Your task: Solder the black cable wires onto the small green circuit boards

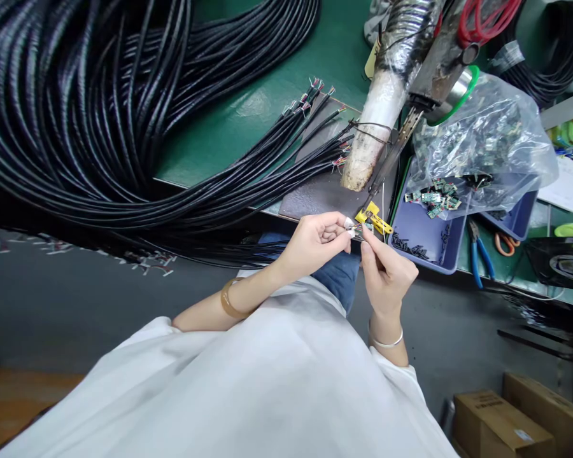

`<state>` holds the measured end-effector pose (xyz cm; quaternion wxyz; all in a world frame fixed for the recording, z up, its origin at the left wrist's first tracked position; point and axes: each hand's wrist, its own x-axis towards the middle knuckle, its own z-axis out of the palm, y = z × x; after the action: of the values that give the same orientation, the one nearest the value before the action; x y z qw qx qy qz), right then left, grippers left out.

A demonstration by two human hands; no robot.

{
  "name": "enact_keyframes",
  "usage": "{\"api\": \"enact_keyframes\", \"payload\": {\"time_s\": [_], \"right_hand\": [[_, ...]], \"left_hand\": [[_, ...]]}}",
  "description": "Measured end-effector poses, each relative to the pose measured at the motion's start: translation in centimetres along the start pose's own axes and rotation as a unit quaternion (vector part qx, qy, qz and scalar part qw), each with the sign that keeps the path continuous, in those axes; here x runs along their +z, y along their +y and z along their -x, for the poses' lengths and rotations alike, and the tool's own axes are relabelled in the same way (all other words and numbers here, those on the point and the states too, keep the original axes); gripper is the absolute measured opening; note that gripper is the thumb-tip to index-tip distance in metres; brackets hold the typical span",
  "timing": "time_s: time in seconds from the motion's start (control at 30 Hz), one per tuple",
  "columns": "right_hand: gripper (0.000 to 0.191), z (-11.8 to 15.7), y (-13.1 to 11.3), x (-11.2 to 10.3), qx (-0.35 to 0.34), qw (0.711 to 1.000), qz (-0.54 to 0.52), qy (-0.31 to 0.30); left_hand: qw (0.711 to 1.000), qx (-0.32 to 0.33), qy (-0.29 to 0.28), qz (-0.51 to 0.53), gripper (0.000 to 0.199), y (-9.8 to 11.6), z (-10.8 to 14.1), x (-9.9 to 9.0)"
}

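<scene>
Black cables (71, 133): spill from the left, cut off at left and top edges.
Left hand (318, 240): pinches wires (357, 233) between thumb and forefinger, other fingers curled.
Right hand (388, 272): has thumb and forefinger close together at the wires; whether clamped, cannot tell.
Yellow clip (381, 224): sits just beyond the fingertips.
Wires: lie between both hands' fingertips, partly hidden.

Desk surface and load

Remotely, I record a green desk (339, 54). On it I note: black cables (138, 172) at left, stripped ends (340, 163) over a grey plate (322, 198); a blue-purple tray (423, 234) right of the plate; pliers (475, 245), then an orange-handled tool (498, 244), beside the tray; white paper (564, 187) farther right.
</scene>
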<state>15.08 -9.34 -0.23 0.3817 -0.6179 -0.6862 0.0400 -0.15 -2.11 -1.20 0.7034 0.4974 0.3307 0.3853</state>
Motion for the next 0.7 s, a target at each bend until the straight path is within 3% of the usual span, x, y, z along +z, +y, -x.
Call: {"api": "enact_keyframes", "payload": {"time_s": [0.13,0.2,0.37,0.7], "right_hand": [[0.036,0.0,0.1,0.0,-0.059,0.997,0.027,-0.041],[0.035,-0.2,0.1,-0.2,-0.051,0.997,0.016,-0.052],[0.034,-0.8,0.3,-0.9,-0.001,1.0,0.002,0.011],[0.029,-0.1,1.1,-0.6,-0.002,1.0,0.024,-0.021]], "left_hand": [[0.999,0.009,0.011,-0.05,0.01,-0.6,0.1,0.1],[0.998,0.019,0.011,-0.062,0.011,-0.8,0.1,0.1],[0.996,0.03,0.006,-0.087,0.012,-0.6,0.2,0.1],[1.0,-0.001,-0.007,-0.031,0.007,-0.3,0.0,0.1]]}}
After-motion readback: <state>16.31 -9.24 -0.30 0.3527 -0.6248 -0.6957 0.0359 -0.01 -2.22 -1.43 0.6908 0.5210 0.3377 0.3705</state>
